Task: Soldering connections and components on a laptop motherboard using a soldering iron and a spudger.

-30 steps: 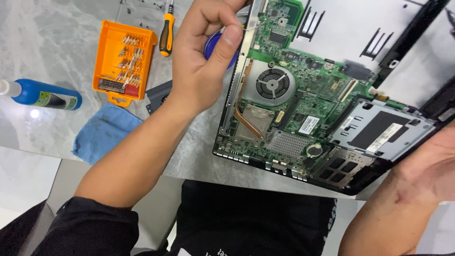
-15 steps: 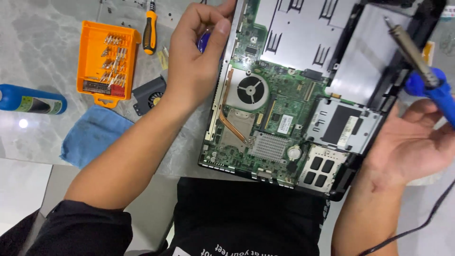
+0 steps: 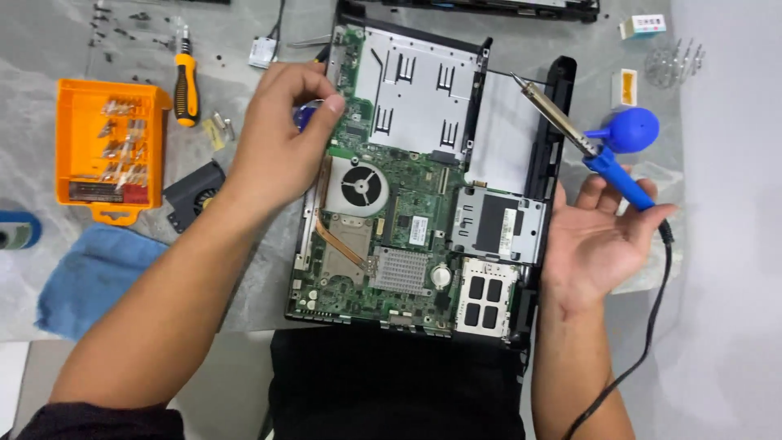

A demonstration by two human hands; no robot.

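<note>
Your left hand (image 3: 281,138) sits at the left edge of the open laptop (image 3: 407,204), near its top corner; its fingers are curled shut around a small blue thing (image 3: 305,116), and only a bit of that blue thing peeks out, so you cannot tell what it is. Your right hand (image 3: 599,240) is by the right edge of the laptop, palm up; its fingers are spread open, and the blue handle of the soldering iron (image 3: 590,147) rests across the fingertips, not squeezed. The metal tip of the iron points up and left, over the black rim of the laptop; its black cord (image 3: 652,326) runs down past your wrist.

The laptop lies flat on the grey table (image 3: 717,244), with its green board showing; a round fan (image 3: 360,185) sits near the middle of the board, just right of your left hand. A blue rubber bulb (image 3: 634,129) lies just behind the iron. To the left of your left arm you have an orange box of bits (image 3: 106,151), a screwdriver with an orange and black handle (image 3: 186,81), a small black fan (image 3: 195,195) and a blue cloth (image 3: 94,277).
</note>
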